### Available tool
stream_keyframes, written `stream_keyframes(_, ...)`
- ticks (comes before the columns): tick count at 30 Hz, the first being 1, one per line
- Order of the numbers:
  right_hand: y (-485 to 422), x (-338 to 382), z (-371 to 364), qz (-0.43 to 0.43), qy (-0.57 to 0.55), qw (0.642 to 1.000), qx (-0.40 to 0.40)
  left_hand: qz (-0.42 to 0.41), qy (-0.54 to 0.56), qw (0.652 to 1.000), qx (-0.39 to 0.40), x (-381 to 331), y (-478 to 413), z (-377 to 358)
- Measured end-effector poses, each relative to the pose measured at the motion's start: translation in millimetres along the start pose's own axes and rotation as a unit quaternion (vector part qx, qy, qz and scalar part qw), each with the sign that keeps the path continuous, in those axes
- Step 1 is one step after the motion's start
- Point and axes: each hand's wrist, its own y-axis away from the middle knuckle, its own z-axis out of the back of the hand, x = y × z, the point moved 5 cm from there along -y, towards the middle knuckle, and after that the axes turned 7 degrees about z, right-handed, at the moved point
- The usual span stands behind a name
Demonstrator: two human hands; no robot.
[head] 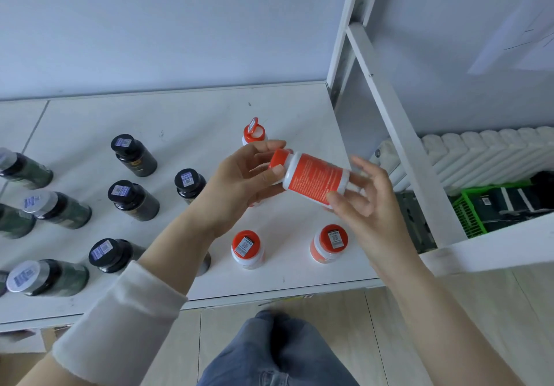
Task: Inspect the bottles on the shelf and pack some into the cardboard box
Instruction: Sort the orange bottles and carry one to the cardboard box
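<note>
Several dark bottles (133, 199): standing and lying at 9 o'clock on the white shelf (299, 109), coded stickers on their caps.
Left hand (239, 181): closing thumb and fingers on the red cap end of the held bottle (314, 180).
Held bottle, position: hovering above the shelf at centre, touching both hands, clear of the standing bottles.
Held bottle, axis: lying nearly level, cap pointing to 10 o'clock, base to 4 o'clock; printed label facing up.
Right hand (362, 196): cradling the base end, thumb pressing the label, fingers spreading loosely behind.
Nearer hand: judging by the firmer hold, the left is carrying the weight; the right looks to be turning it for reading.
Open-lid bottle (254, 135): standing at 12 o'clock, flip cap raised; contents not visible.
Two red-capped bottles (247, 249): standing at 6 o'clock, closed.
Green crate (467, 214): sitting at 3 o'clock on a lower level, holding dark items, unclear.
Cardboard box: only a possible brown edge at 8 o'clock; cannot tell.
</note>
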Motion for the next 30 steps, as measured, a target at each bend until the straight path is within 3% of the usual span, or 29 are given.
stream_keyframes(3, 2, 1, 1, -0.007, 0.026, 1.000, 0.002, 0.009, 0.023, 0.999, 0.020, 2, 3, -3)
stream_keyframes(7, 6, 8, -5, 0.087, 0.122, 0.989, -0.001, 0.045, 0.012, 0.999, 0.000, 6, 3, 0)
stream_keyframes(12, 6, -6, -2, -0.039, 0.015, 0.999, -0.012, 0.022, 0.034, 0.999, 0.015, 0, 4, 0)
stream_keyframes(21, 4, -2, -5, 0.008, 0.112, 0.992, -0.049, 0.130, 0.124, 0.984, -0.003, 11, -14, -3)
stream_keyframes(26, -6, 21, 0, 0.117, 0.323, 0.936, -0.080, 0.235, 0.248, 0.939, -0.035, 25, -26, -12)
stream_keyframes(30, -9, 34, -5, 0.140, 0.393, 0.905, -0.086, 0.284, 0.288, 0.915, -0.014, 34, -34, -19)
